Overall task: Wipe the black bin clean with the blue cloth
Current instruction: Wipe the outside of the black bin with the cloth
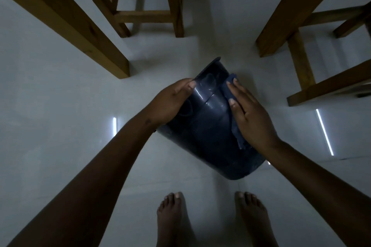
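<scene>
You've got the black bin (pixel 208 126) tipped on its side and held off the floor between your 2 hands, just above your bare feet (pixel 172 218): your left hand (pixel 170 104) is curled around its side near the far end, and your right hand (pixel 251 114) lies flat and open, pressing the blue cloth (pixel 233 118) against the wall. Looks like you're mid-wipe on the outside. The underside and the inside are hidden, so I'd guess those are still left, but can't tell how clean it is in this dim light.
</scene>
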Motion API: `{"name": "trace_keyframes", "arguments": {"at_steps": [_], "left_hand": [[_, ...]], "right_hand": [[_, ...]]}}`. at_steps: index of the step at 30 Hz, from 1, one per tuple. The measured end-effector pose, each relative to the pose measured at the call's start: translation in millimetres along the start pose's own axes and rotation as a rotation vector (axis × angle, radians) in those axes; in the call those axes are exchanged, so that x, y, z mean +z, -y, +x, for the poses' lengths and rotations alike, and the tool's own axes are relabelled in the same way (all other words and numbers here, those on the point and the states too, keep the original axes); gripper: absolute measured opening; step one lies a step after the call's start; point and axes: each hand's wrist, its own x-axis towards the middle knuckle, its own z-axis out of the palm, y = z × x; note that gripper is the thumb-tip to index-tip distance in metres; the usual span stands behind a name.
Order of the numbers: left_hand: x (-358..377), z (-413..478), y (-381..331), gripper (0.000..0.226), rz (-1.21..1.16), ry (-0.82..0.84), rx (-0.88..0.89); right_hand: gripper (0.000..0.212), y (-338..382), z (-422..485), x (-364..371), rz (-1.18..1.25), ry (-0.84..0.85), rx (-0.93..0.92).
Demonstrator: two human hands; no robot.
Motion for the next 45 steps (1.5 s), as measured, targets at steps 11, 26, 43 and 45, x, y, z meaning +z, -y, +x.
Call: {"name": "trace_keyframes", "arguments": {"at_steps": [11,26,43,45], "left_hand": [[8,16,-10,0.040,0.030,-0.026,0.042],[20,8,8,0.049,0.213,-0.141,0.123],[18,4,14,0.046,0.089,-0.083,-0.028],[21,10,7,0.046,0.128,-0.097,-0.020]], "right_hand": [[0.051,21,-33,25,-0.431,0.038,-0.249],[0.048,21,-46,23,-0.256,-0.058,-0.116],[0.047,1,-19,-1,-0.139,-0.125,0.016],[0.047,7,-29,6,-0.277,-0.118,-0.051]]}}
